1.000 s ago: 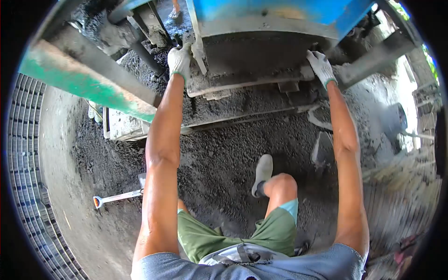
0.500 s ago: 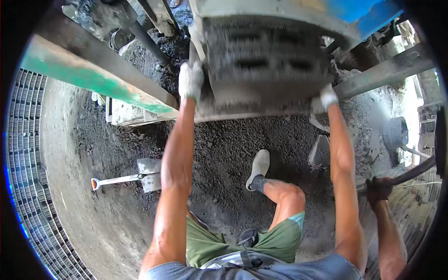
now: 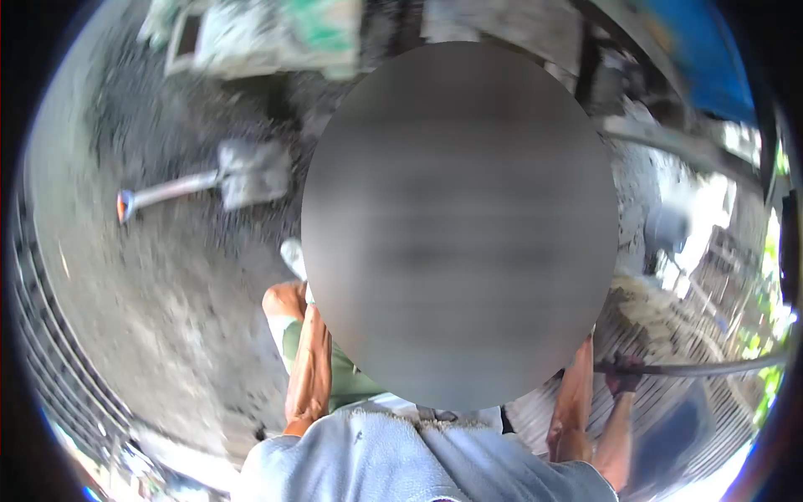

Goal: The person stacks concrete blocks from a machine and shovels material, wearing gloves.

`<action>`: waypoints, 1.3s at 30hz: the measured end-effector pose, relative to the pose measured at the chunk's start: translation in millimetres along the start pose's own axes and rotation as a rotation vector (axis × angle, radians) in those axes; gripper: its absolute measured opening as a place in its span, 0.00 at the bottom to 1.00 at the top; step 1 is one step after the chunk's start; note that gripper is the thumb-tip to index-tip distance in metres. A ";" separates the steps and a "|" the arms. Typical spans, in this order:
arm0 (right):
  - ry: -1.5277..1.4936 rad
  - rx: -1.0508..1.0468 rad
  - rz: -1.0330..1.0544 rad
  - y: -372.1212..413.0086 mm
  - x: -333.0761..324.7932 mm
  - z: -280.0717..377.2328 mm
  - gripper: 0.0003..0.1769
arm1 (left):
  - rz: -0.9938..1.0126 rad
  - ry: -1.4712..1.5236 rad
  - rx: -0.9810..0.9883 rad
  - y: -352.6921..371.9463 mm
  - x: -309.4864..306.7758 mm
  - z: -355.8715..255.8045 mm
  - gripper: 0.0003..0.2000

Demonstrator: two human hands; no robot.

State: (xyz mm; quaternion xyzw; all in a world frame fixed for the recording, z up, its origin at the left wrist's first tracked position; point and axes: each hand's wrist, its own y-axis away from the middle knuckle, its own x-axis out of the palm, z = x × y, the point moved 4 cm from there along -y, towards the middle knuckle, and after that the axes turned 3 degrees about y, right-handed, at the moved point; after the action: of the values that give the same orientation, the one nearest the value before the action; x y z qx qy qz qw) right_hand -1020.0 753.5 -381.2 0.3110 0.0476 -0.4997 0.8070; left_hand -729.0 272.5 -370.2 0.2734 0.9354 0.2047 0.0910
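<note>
A large round blur (image 3: 460,226) covers the middle of the head view and hides both of my hands. My left forearm (image 3: 311,360) runs up to its lower left edge, with a sliver of white there. My right forearm (image 3: 575,389) goes in under its lower right edge. Faint dark bands show inside the blur, where the dark hollow concrete blocks would be, held close before my body; their outline is hidden. I cannot tell how my fingers lie on them.
A shovel (image 3: 251,174) lies on the dirt floor at left. A whitish, green-stained box (image 3: 268,38) stands behind it. At right, another person's gloved hand (image 3: 623,375) is on a dark bar (image 3: 711,367). A blue panel (image 3: 703,54) is at upper right, a grey bucket-like thing (image 3: 667,226) below.
Half a second ago my white-gloved hands held the sides of the hollow concrete blocks at the machine. My arms have drawn in, and the view has swung away from the machine.
</note>
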 end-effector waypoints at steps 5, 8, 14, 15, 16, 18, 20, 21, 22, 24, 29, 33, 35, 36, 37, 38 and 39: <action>0.059 0.057 0.179 106.3 103.3 51.0 0.13 | -0.350 0.246 -0.083 164.2 -155.0 -162.4 0.09; 0.116 0.066 0.297 189.6 155.7 117.3 0.13 | -0.353 0.088 -0.285 261.5 -262.0 -175.5 0.13; 0.187 -0.096 0.556 304.4 279.5 301.6 0.12 | -0.540 0.170 -0.243 431.8 -431.1 -276.1 0.16; 0.189 -0.126 0.585 308.3 296.0 325.5 0.12 | -0.559 0.190 -0.259 430.1 -437.6 -271.9 0.18; 0.190 -0.165 0.614 316.4 318.5 352.6 0.12 | -0.577 0.211 -0.274 433.4 -454.4 -272.0 0.20; 0.187 -0.247 0.692 346.4 383.3 420.8 0.12 | -0.685 0.243 -0.192 461.1 -537.3 -305.4 0.19; 0.185 -0.306 0.754 363.7 442.5 471.3 0.12 | -0.745 0.318 -0.135 465.5 -597.6 -335.3 0.17; 0.188 -0.343 0.786 368.2 473.5 495.6 0.12 | -0.767 0.348 -0.144 459.4 -618.6 -340.2 0.17; 0.187 -0.355 0.807 371.5 500.0 513.2 0.12 | -0.787 0.378 -0.152 449.8 -641.2 -345.2 0.16; 0.186 -0.401 0.853 371.7 559.8 552.3 0.12 | -0.800 0.404 -0.131 431.0 -683.9 -369.2 0.15; 0.190 -0.552 0.981 381.3 728.8 674.5 0.12 | -0.941 0.446 -0.052 355.7 -803.4 -371.0 0.16; 0.321 -0.633 0.952 361.5 871.6 729.2 0.12 | -1.002 0.535 -0.072 309.4 -910.1 -426.2 0.14; 0.165 -0.491 1.043 363.7 946.6 759.6 0.10 | -1.031 0.498 -0.024 277.4 -965.4 -432.8 0.15; 0.122 -0.454 1.072 368.4 985.3 778.2 0.08 | -1.045 0.479 0.000 259.8 -993.5 -436.7 0.15; 0.086 -0.416 1.091 371.3 1025.4 796.2 0.08 | -1.051 0.498 0.016 235.6 -1028.7 -446.2 0.15; 0.085 -0.405 1.105 391.2 1054.4 824.9 0.07 | -1.057 0.517 0.032 212.0 -1063.2 -456.9 0.15; 0.084 -0.394 1.120 409.7 1083.8 852.8 0.12 | -1.054 0.494 0.028 194.5 -1096.3 -469.0 0.15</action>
State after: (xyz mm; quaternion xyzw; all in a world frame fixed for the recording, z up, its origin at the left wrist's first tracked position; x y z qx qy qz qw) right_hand -339.4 -431.5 68.7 0.1526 0.0002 0.0331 0.9877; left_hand 145.1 -336.3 199.8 -0.2840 0.9413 0.1770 -0.0441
